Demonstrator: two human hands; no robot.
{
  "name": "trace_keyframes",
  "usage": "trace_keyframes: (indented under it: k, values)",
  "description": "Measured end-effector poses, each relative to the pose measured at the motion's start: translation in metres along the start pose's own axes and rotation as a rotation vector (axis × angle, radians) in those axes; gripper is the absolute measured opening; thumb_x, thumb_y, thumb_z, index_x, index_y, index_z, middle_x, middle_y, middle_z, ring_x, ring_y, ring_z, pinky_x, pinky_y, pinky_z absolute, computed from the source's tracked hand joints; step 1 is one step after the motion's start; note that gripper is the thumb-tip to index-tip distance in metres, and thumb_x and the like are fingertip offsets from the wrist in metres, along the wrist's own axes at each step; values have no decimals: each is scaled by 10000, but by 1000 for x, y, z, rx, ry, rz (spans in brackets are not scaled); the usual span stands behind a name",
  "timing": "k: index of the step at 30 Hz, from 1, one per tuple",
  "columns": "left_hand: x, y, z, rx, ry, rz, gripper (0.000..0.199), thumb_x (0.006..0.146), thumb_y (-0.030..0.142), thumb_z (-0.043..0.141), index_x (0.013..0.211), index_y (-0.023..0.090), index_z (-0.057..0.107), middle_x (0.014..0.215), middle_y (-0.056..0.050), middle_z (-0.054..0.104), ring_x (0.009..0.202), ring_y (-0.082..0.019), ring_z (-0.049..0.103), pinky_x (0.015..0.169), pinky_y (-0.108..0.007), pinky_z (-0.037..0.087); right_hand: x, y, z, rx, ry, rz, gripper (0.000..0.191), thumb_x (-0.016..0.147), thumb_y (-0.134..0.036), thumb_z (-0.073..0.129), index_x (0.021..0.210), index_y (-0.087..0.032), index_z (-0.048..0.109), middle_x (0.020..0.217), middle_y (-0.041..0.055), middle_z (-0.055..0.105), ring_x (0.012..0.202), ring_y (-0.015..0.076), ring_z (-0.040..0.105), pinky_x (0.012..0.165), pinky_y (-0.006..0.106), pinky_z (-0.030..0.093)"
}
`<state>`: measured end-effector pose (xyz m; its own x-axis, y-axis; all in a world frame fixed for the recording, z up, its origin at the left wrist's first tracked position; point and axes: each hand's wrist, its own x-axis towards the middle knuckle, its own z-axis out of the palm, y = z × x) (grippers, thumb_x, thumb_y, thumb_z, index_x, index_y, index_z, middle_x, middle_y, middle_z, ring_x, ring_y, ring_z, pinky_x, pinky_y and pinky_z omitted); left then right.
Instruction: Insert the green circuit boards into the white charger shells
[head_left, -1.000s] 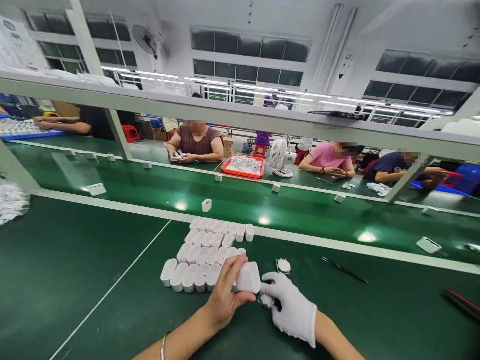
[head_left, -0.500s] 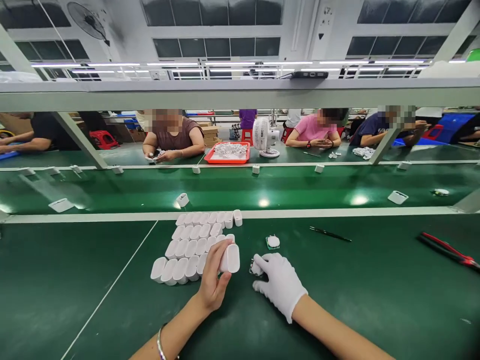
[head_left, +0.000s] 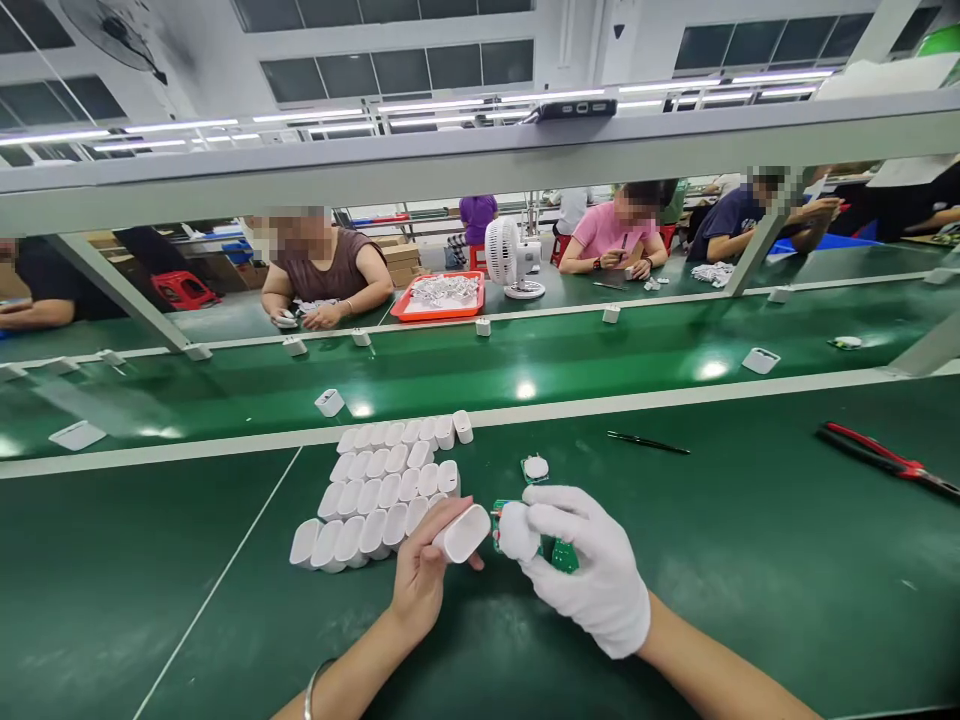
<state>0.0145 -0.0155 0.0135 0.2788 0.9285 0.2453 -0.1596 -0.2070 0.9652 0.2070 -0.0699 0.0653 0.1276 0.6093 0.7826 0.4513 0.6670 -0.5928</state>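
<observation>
Casing (head_left: pixel 465 534) sits gripped in L hand (head_left: pixel 421 575), disc-topped circuit bd. (head_left: pixel 517 530) pinched in gloved R hand (head_left: pixel 592 572); best keep both steady, bd. held lightly, edges only.

Housing (head_left: pixel 463 535) was plain white, glove (head_left: pixel 592 575) white too; circuit board (head_left: pixel 506 506) was green with white part (head_left: pixel 517 532). Tabletop (head_left: pixel 750 560) was dark green, thin white line (head_left: pixel 215 590) across; conveyor (head_left: pixel 420 375) brighter green, pliers (head_left: pixel 889 458) red and black, tweezers (head_left: pixel 649 442) black, tray (head_left: pixel 435 317) orange-red

Head camera, close above left hand (head_left: pixel 420 580), right hand (head_left: pixel 592 575); faces forward, down across worktable (head_left: pixel 765 560).
</observation>
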Motion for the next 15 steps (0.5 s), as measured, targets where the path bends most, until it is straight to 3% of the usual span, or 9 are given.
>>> trace_keyframes:
  k: [3, 6, 10, 13, 15]
  values:
    - [-3, 4, 10, -60, -38, -222, 742, 762, 776, 383, 969, 129, 683, 675, -101, 690, 340, -146, 533, 286, -255, 403, -1, 2, 0, 66, -35, -3, 412, 694, -15, 636, 1048, -225, 619, 1032, 72, 660, 915, 162, 668, 775, 247, 572]
    - [-3, 10, 17, -64, -37, -422, 647, 870, 672, 290, 789, 129, 633, 395, -34, 578, 210, -96, 381, 224, -163, 210, 2, 7, -2, 151, -136, -47, 415, 689, -29, 644, 1063, -208, 633, 1059, 85, 672, 916, 161, 675, 807, 242, 564]
    - [0, 16, 20, -35, 5, -520, 632, 858, 670, 322, 629, 139, 578, 327, -19, 534, 198, -60, 310, 250, -139, 125, 7, 5, -5, 149, -289, -55, 237, 756, -94, 641, 964, -197, 686, 1036, 84, 685, 905, 143, 675, 811, 209, 547]
    - [1, 18, 21, -11, 38, -518, 631, 813, 704, 368, 601, 146, 570, 320, -10, 529, 203, -58, 295, 259, -152, 117, 7, 4, 4, 144, -415, 51, 130, 842, -177, 584, 916, -191, 689, 980, 61, 682, 889, 145, 663, 794, 242, 554]
    - [1, 18, 21, 6, 60, -502, 622, 796, 712, 387, 606, 150, 574, 311, 1, 514, 210, -60, 289, 264, -159, 119, 5, 7, 16, 161, -474, 141, 185, 905, -233, 502, 882, -171, 675, 854, 38, 670, 789, 137, 661, 730, 254, 564]
